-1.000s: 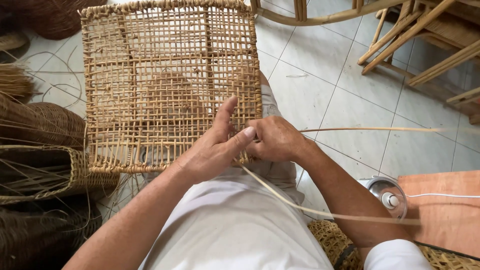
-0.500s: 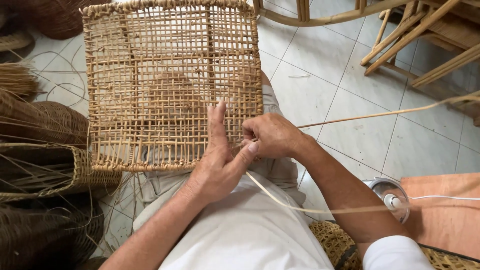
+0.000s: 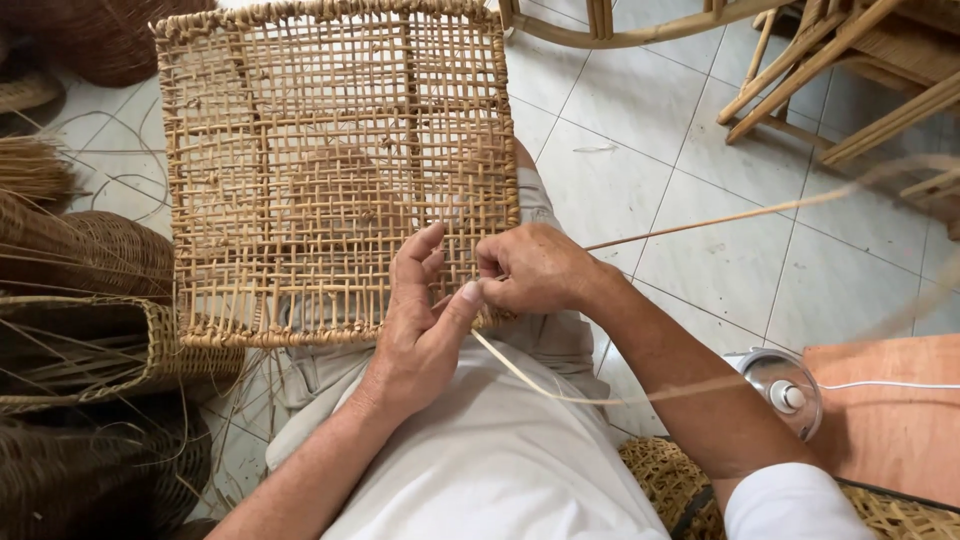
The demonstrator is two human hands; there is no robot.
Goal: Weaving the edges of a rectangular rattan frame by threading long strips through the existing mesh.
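I note an open-weave rattan panel, tan, square-gridded, lying across the lap. At its near edge, left hand presses flat with fingers spread; right hand pinches a rattan strand.

L hand fingers extended upward, thumb touching R hand, which is curled in a pinch.

hands pinching, seemingly, cane strip, woven panel
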